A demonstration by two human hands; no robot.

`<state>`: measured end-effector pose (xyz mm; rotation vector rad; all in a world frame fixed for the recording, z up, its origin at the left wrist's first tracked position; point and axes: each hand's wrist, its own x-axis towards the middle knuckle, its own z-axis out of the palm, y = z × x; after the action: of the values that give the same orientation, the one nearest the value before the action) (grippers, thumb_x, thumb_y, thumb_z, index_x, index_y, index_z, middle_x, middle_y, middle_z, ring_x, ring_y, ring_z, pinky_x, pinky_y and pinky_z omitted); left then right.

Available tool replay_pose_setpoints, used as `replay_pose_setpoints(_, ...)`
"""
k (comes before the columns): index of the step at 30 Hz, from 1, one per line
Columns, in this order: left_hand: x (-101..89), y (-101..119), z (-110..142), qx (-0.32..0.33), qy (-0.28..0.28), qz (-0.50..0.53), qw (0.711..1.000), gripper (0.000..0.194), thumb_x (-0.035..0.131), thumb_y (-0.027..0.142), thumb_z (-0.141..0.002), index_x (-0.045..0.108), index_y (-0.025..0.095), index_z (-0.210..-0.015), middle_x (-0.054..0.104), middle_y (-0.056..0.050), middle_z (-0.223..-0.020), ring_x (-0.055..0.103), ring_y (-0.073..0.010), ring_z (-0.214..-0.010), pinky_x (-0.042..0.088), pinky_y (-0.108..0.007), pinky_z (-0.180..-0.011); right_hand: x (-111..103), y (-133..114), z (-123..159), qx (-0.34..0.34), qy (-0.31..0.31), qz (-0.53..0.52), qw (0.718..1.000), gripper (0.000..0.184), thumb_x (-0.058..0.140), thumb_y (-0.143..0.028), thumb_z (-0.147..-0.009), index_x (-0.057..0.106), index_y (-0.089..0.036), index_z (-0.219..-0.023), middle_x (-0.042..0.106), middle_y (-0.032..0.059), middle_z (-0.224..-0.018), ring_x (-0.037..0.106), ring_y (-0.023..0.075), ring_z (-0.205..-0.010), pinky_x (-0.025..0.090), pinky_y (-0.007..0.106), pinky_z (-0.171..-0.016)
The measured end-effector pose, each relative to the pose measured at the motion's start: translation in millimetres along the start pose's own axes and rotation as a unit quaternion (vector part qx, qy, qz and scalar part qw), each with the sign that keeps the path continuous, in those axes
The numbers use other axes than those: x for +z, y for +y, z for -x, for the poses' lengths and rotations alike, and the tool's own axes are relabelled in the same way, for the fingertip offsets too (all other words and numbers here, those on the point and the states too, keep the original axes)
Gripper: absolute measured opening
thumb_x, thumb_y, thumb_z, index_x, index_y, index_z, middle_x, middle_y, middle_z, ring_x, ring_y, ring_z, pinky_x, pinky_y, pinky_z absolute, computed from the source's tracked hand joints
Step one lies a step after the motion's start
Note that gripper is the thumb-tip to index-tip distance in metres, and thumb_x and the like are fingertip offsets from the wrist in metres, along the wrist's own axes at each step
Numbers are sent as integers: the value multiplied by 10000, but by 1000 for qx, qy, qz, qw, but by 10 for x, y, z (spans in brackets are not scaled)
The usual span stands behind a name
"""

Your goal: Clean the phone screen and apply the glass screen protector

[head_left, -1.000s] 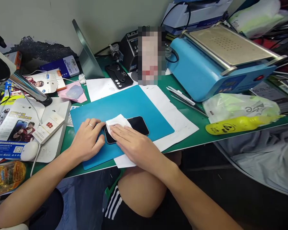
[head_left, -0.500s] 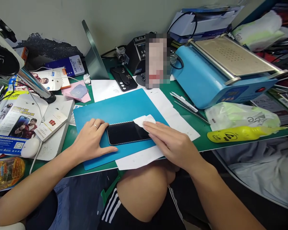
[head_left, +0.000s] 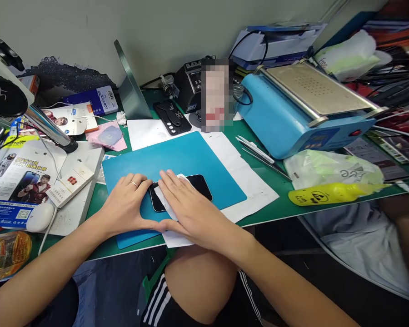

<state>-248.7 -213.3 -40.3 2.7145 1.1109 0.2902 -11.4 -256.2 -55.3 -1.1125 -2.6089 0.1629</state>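
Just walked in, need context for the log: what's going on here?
A person has the right hand laid flat over a white wipe on a phone, covering its middle. The left hand is open, fingertips at the phone's left end, its thumb up against the right thumb. The phone lies dark screen up on a blue mat.
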Motion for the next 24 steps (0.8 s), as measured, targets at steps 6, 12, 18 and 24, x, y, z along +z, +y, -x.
replay_pose_setpoints(6, 18, -23, -1, 8, -16, -10, 1000, 1127, 636, 979, -658, 584, 112, -1377, 639, -204, -1250, 591, -363, -1037, 480, -499, -909, 166, 7, -312, 25, -84, -34, 996, 1186, 345, -858, -932, 229, 100, -1622, 76, 290, -1720, 89, 397, -1627, 201, 576, -1323)
replay_pose_setpoints(12, 34, -21, 11, -11, -15, -26, 999, 1150, 564, 1004, -694, 580, 97, -1402, 636, -201, -1227, 581, -363, -1053, 460, -484, -938, 96, 279, -62, 52, -81, -50, 994, 1157, 291, -874, -930, 209, 22, -1657, 108, 272, -1738, 46, 367, -1644, 181, 618, -1315)
replay_pose_setpoints(18, 31, -10, 21, -33, -7, 23, 999, 1361, 192, 1088, -683, 498, 61, -1521, 636, -215, -1232, 556, -364, -1042, 438, -498, -932, 118, 408, 302, 96, -67, 0, 993, 1201, 372, -877, -919, 75, 5, -1678, 39, 294, -1744, 37, 397, -1642, 211, 661, -1290)
replay_pose_setpoints(24, 53, -53, 31, -64, 33, 92, 993, 1385, -38, 1040, -683, 404, 102, -1602, 639, -176, -1192, 554, -327, -1003, 449, -498, -943, 155, 223, -100, 91, -80, -50, 991, 1215, 399, -892, -897, 118, -9, -1682, 22, 277, -1745, 3, 397, -1638, 197, 648, -1299)
